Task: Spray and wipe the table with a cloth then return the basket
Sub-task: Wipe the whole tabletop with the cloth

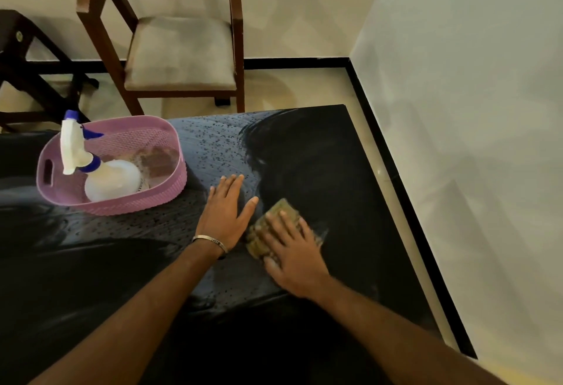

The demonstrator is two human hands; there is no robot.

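Note:
A black table [335, 156] fills the lower part of the view, speckled with spray droplets in its middle and wiped dark on the right. My right hand [297, 258] presses flat on a folded yellowish cloth [275, 214] near the table's centre. My left hand [227, 209] lies flat on the wet surface just left of the cloth, fingers spread, holding nothing. A pink plastic basket [164, 189] stands at the back left of the table. Inside it leans a white spray bottle [106, 177] with a blue nozzle, beside a brownish item.
A wooden chair [182, 49] with a grey cushion stands beyond the table's far edge. A dark wooden frame [33, 74] is on the floor at far left. A white wall [472, 110] with a black skirting runs close along the table's right side.

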